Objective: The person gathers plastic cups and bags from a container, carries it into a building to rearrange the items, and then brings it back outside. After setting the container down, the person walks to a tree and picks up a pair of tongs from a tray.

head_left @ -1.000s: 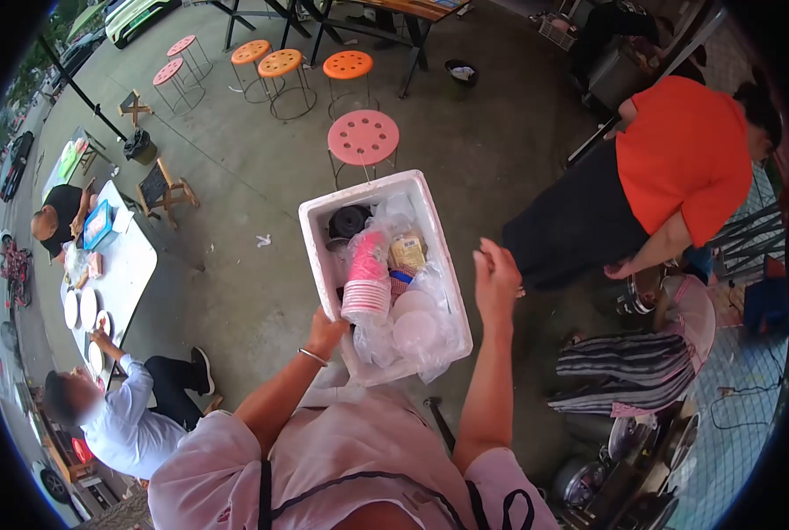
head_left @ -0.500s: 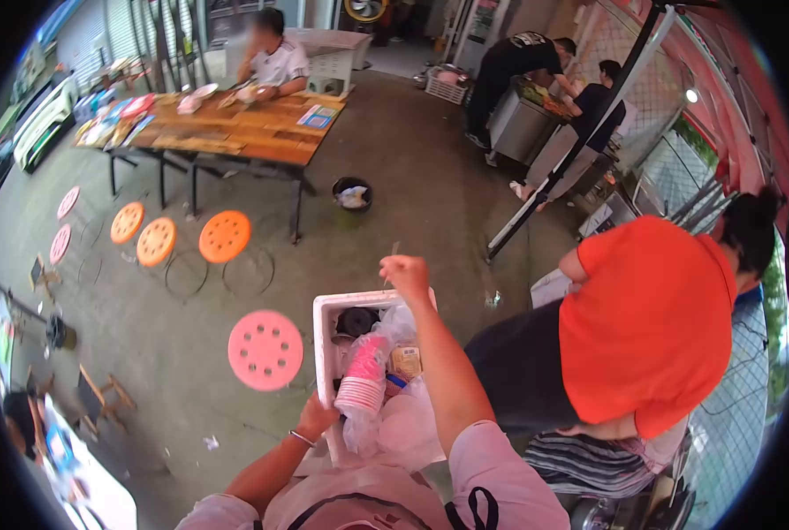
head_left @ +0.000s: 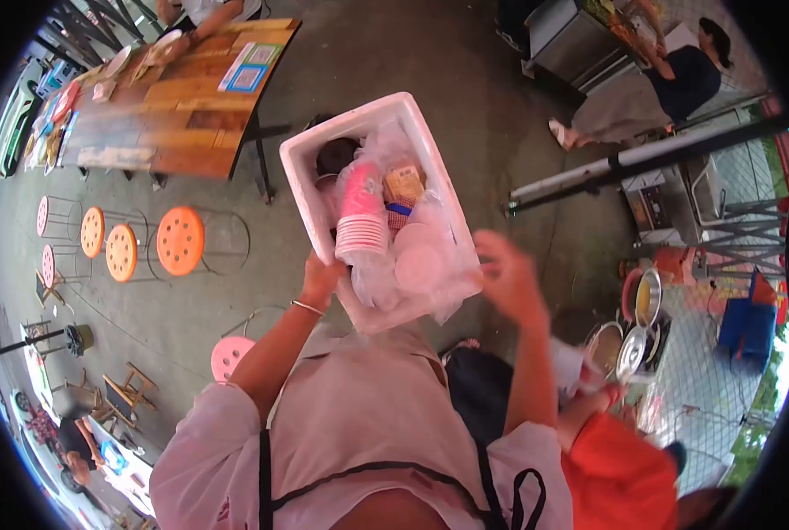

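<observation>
Fingers of the left hand (head_left: 322, 281) clamped on the left wall of a white foam box (head_left: 450, 190), which is held out in front of the torso, tilted, its open top facing up. Right hand (head_left: 511, 276) blurred, by the box's near right corner; cannot tell whether its fingers are together or apart, or touching. Inside the box: sleeve of pink-and-white cups (head_left: 362, 231) down the middle, dark round item (head_left: 337, 156) in the far left corner, yellowish packet (head_left: 403, 185) right of the sleeve, blue item (head_left: 399, 209) just below it. Pale round items (head_left: 420, 257) in clear plastic fill the near right part. Beyond, to the left, orange stools (head_left: 181, 240) on the grey floor (head_left: 386, 53); pink stool (head_left: 232, 357) beside the left forearm. Wooden table (head_left: 174, 106) upper left, printed cards on its surface. Lower right, person in a red top (head_left: 620, 473); metal pots and bowls (head_left: 631, 353) nearby. Upper right, person in a dark top (head_left: 688, 81) near a metal cart (head_left: 576, 44).
</observation>
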Action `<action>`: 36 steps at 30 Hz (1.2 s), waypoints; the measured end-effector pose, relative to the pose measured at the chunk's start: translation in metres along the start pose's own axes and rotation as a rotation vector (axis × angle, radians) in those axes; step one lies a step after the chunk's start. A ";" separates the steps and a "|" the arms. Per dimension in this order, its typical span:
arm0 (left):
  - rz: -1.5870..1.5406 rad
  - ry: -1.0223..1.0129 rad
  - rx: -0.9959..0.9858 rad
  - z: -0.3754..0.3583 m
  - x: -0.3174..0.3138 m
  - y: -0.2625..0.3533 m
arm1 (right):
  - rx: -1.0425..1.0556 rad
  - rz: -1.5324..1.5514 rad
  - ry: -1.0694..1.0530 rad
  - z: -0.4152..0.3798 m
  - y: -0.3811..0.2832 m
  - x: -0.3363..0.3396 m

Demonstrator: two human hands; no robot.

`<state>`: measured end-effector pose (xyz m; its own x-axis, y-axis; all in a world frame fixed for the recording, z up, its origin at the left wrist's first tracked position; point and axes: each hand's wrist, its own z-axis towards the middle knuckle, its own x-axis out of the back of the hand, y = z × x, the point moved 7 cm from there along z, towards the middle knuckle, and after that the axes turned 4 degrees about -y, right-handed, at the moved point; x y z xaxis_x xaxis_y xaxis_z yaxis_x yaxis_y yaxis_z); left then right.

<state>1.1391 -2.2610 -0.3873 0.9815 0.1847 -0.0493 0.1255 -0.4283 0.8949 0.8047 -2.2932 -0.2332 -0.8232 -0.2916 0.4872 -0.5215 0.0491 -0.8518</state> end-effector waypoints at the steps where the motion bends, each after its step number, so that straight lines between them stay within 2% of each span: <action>1: -0.002 0.014 0.018 0.043 -0.018 0.018 | 0.068 -0.110 -0.058 0.036 -0.006 -0.001; 3: -0.045 0.033 0.034 0.119 -0.047 0.044 | 0.201 -0.379 -0.025 0.109 -0.011 0.002; 5: -0.082 0.074 0.033 0.183 -0.073 0.082 | 0.175 -0.408 -0.021 0.200 0.006 0.008; 6: -0.096 0.091 0.036 0.189 -0.069 0.085 | 0.164 -0.407 -0.017 0.230 0.014 0.006; 9: -0.156 0.070 0.049 0.298 -0.101 0.108 | 0.147 -0.378 0.014 0.361 0.040 0.023; 12: -0.120 0.060 0.150 0.418 -0.133 0.140 | -0.082 -0.204 -0.021 0.495 0.070 0.054; 13: 0.013 0.111 0.053 0.455 -0.141 0.157 | -0.100 -0.243 -0.038 0.537 0.070 0.065; 15: 0.014 0.073 -0.005 0.548 -0.162 0.181 | -0.153 -0.320 -0.116 0.620 0.077 0.084; 18: -0.072 0.080 0.030 0.655 -0.190 0.236 | 0.038 -0.388 -0.071 0.728 0.040 0.110; 20: -0.160 0.097 0.101 0.689 -0.200 0.273 | 0.052 -0.393 -0.055 0.768 0.026 0.122; 22: -0.121 0.130 0.140 0.759 -0.218 0.308 | 0.085 -0.407 -0.037 0.846 0.021 0.148; 24: -0.116 0.185 0.145 0.828 -0.236 0.341 | 0.134 -0.500 0.093 0.926 0.019 0.192; 25: -0.190 0.199 0.086 0.868 -0.246 0.346 | 0.160 -0.545 0.155 0.966 0.022 0.213; 28: -0.195 0.137 0.079 0.968 -0.275 0.359 | 0.018 -0.334 0.032 1.093 0.050 0.247; 29: -0.081 0.245 0.022 1.008 -0.286 0.376 | 0.045 -0.289 0.083 1.141 0.069 0.259; 32: -0.089 0.205 0.144 1.113 -0.323 0.434 | 0.062 -0.193 -0.087 1.276 0.065 0.297; 33: -0.186 0.183 0.106 1.155 -0.332 0.454 | 0.198 -0.306 -0.109 1.316 0.054 0.298; 36: -0.496 0.126 0.033 1.239 -0.346 0.488 | 0.518 -0.271 0.092 1.387 -0.005 0.328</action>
<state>1.0399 -3.6299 -0.4835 0.7782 0.4769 -0.4086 0.5779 -0.2892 0.7632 0.8485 -3.7137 -0.3362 -0.7044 -0.1431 0.6952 -0.5572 -0.4952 -0.6665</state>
